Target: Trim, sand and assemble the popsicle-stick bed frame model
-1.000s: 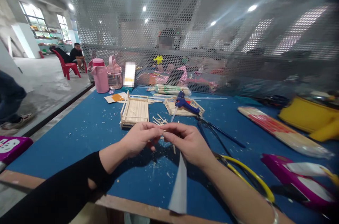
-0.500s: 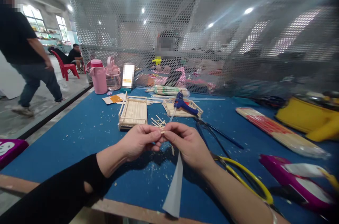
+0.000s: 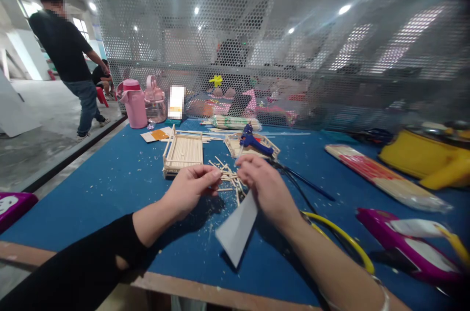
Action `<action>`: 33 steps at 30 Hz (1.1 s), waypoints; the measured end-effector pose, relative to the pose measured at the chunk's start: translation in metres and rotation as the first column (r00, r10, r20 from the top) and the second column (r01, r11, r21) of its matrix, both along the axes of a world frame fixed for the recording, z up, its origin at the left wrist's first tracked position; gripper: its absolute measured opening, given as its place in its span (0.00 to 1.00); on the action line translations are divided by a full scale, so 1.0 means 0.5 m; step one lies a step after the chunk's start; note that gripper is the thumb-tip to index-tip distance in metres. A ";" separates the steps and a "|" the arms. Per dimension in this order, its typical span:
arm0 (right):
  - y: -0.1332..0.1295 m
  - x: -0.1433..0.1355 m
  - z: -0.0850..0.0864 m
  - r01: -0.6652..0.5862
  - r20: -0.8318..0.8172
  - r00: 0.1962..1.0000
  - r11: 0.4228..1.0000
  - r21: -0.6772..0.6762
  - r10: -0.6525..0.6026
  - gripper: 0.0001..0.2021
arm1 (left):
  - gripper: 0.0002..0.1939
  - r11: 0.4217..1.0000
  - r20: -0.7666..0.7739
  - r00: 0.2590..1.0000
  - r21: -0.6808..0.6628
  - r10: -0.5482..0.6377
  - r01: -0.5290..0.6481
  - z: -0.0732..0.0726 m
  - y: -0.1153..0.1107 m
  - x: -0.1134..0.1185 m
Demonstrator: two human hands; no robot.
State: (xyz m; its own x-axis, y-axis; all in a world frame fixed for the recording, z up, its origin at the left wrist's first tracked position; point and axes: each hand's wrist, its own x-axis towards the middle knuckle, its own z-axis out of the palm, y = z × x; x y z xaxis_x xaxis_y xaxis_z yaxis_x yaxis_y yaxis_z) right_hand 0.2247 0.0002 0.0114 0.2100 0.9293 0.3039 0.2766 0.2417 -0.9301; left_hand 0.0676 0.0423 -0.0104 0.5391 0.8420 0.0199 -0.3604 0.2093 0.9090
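Observation:
My left hand (image 3: 193,186) is closed in a pinch over the blue table; what its fingertips hold is too small to make out against the sticks behind. My right hand (image 3: 268,191) has curled fingers and keeps a stiff, folded white sheet (image 3: 238,230) in its lower fingers, hanging toward me. Between and beyond the hands lies a loose pile of short wooden sticks (image 3: 228,176). Just behind my left hand stands a small railed tray of wooden sticks (image 3: 185,149). A blue glue gun (image 3: 255,142) rests on a second stick frame (image 3: 232,147).
Yellow-handled scissors (image 3: 345,232) lie beside my right forearm, near a purple-and-white object (image 3: 407,247). Packaged sticks (image 3: 382,174) and a yellow bag (image 3: 414,154) are on the right. A pink flask (image 3: 135,105) stands at the back left, before a perforated metal screen (image 3: 293,56). A person (image 3: 69,51) walks beyond the table.
My hands have moved apart from where their fingertips met. The right hand has lifted slightly away and the white sheet has swung left. The walking person has moved right.

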 end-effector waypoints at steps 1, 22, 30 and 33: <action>0.002 0.011 0.006 0.047 -0.070 0.996 0.999 -0.010 -0.048 0.08 | 0.18 1.000 0.008 1.000 -0.006 0.015 -0.015 0.000 0.001 0.000; 0.000 -0.031 -0.028 0.014 -0.361 0.932 0.995 0.100 0.023 0.14 | 0.13 0.956 -0.089 0.967 0.200 0.238 -0.217 0.011 -0.034 0.010; -0.018 -0.031 -0.021 -0.274 -0.454 0.862 0.960 -0.048 0.224 0.20 | 0.08 0.848 -0.018 0.931 0.419 0.365 -0.325 0.005 -0.016 -0.002; -0.026 -0.046 -0.026 -0.285 -0.423 0.871 0.958 -0.024 0.248 0.20 | 0.05 0.680 0.025 0.843 0.578 0.537 -0.451 0.005 -0.018 -0.004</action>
